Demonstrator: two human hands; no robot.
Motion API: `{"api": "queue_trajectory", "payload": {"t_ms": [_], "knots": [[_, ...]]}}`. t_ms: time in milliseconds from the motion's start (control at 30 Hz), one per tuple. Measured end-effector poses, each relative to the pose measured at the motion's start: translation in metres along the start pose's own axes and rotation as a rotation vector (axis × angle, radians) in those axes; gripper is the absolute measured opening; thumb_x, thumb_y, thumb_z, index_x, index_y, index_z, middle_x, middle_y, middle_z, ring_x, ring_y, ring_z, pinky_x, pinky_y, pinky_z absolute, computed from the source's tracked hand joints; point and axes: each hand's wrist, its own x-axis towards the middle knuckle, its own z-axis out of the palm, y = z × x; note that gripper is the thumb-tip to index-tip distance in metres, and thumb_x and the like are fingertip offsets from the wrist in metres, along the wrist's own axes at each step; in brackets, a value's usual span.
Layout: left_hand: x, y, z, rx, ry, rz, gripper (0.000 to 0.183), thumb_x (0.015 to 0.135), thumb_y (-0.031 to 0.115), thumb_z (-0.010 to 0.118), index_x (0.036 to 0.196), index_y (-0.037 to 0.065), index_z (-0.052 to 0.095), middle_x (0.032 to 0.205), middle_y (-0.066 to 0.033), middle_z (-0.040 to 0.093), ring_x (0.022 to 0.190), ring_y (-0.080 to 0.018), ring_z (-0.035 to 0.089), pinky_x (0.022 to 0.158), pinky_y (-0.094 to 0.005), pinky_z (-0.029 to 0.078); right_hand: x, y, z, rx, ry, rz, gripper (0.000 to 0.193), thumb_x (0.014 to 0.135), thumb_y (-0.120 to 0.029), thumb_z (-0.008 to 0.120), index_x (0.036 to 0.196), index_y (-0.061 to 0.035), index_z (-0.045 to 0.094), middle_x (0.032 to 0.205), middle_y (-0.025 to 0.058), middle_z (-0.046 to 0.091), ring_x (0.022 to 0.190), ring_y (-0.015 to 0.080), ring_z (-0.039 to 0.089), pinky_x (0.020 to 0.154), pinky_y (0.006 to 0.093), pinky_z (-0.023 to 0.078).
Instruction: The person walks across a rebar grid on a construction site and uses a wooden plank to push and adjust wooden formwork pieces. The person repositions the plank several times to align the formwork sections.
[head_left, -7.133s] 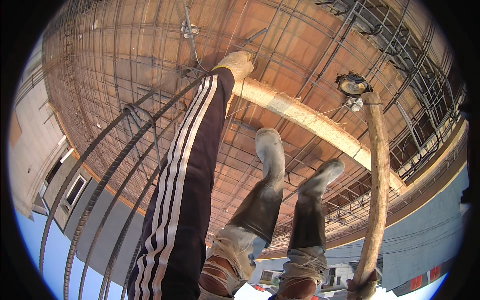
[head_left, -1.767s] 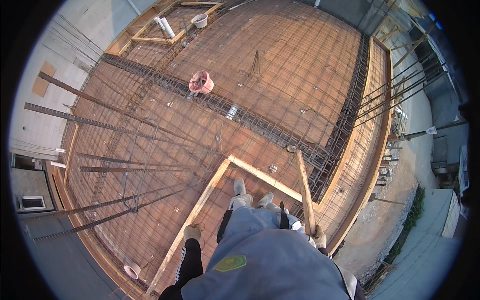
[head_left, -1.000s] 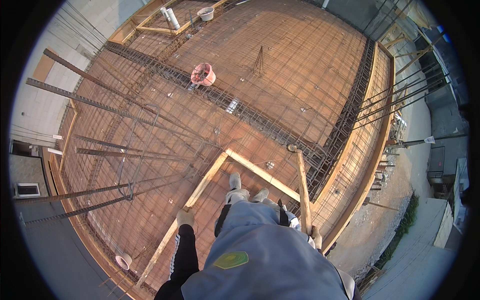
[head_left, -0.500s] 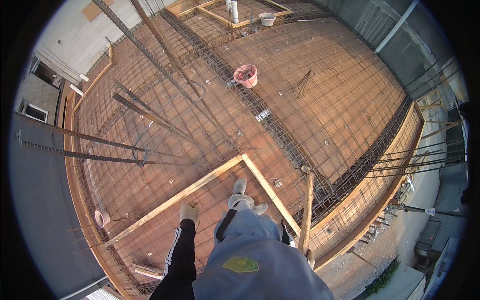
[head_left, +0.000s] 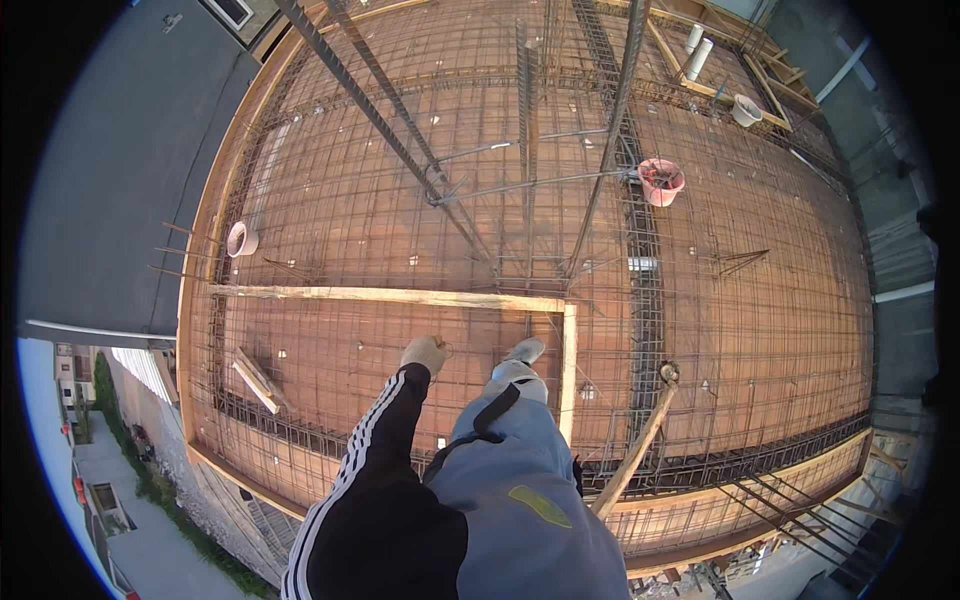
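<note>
My left hand [head_left: 425, 355], in a pale work glove, is held out low at the end of a black sleeve with white stripes. Its fingers look curled closed; whatever may be inside them is too small to make out. Beyond it runs a long timber strip [head_left: 400, 294], joined at its right end to a shorter timber strip [head_left: 569, 375] beside my boot [head_left: 526, 350]. Right of my body a wooden pole [head_left: 640, 440] leans with its knobbed end outward. My right hand is out of sight.
A rebar mesh [head_left: 400, 200] covers the board deck. Tall rebar [head_left: 375, 105] rises ahead. A pink bucket [head_left: 660, 183], a white bucket [head_left: 746, 111] and a pale tub [head_left: 242, 239] stand about. Scrap timber [head_left: 257, 383] lies left. Formwork edges [head_left: 195, 350] border a drop.
My view has swung left, so the timber frame and rebar shift right and more of the left drop shows. My left hand stays closed, now nearer the timber corner.
</note>
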Motion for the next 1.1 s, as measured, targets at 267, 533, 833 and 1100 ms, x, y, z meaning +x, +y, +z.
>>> {"api": "queue_trajectory", "payload": {"t_ms": [267,533,833,1100], "knots": [[-0.037,-0.036,0.015,-0.121,0.046,-0.196,0.037,0.097,0.040,0.062,0.116,0.011,0.076,0.107,-0.0213,0.075,0.105,-0.0424,0.071,0.092,-0.0511,0.057,0.052,-0.058,-0.016,-0.106,-0.204,-0.130,0.051,0.076,0.000,0.069,0.126,0.0011,0.057,0.098,0.0127,0.069,0.080,0.0199,0.069,0.073,0.0341,0.059],[-0.146,-0.141,0.072,-0.151,0.033,-0.530,0.032,0.092,0.035,0.064,0.109,0.012,0.078,0.107,-0.0199,0.076,0.102,-0.0427,0.072,0.090,-0.0500,0.057,0.065,-0.086,-0.045,-0.190,-0.319,-0.172,0.049,0.077,0.006,0.061,0.125,0.0023,0.056,0.098,0.0112,0.066,0.079,0.0180,0.067,0.072,0.0316,0.059],[-0.241,-0.203,0.127,-0.181,0.040,-0.740,0.036,0.092,0.039,0.067,0.100,0.006,0.079,0.096,-0.0237,0.076,0.094,-0.0404,0.074,0.082,-0.0491,0.058,0.060,-0.131,-0.046,-0.183,-0.373,-0.130,0.047,0.079,0.012,0.051,0.125,0.0037,0.055,0.097,0.0096,0.063,0.077,0.0159,0.065,0.070,0.0287,0.058],[-0.213,-0.224,0.102,-0.333,0.129,-0.738,0.033,0.089,0.032,0.069,0.107,0.007,0.080,0.095,-0.0248,0.076,0.098,-0.0393,0.075,0.085,-0.0470,0.058,0.096,-0.152,-0.026,-0.411,-0.535,-0.382,0.045,0.078,0.004,0.065,0.122,0.0013,0.058,0.091,0.0098,0.069,0.077,0.0168,0.067,0.071,0.0318,0.057]]}}
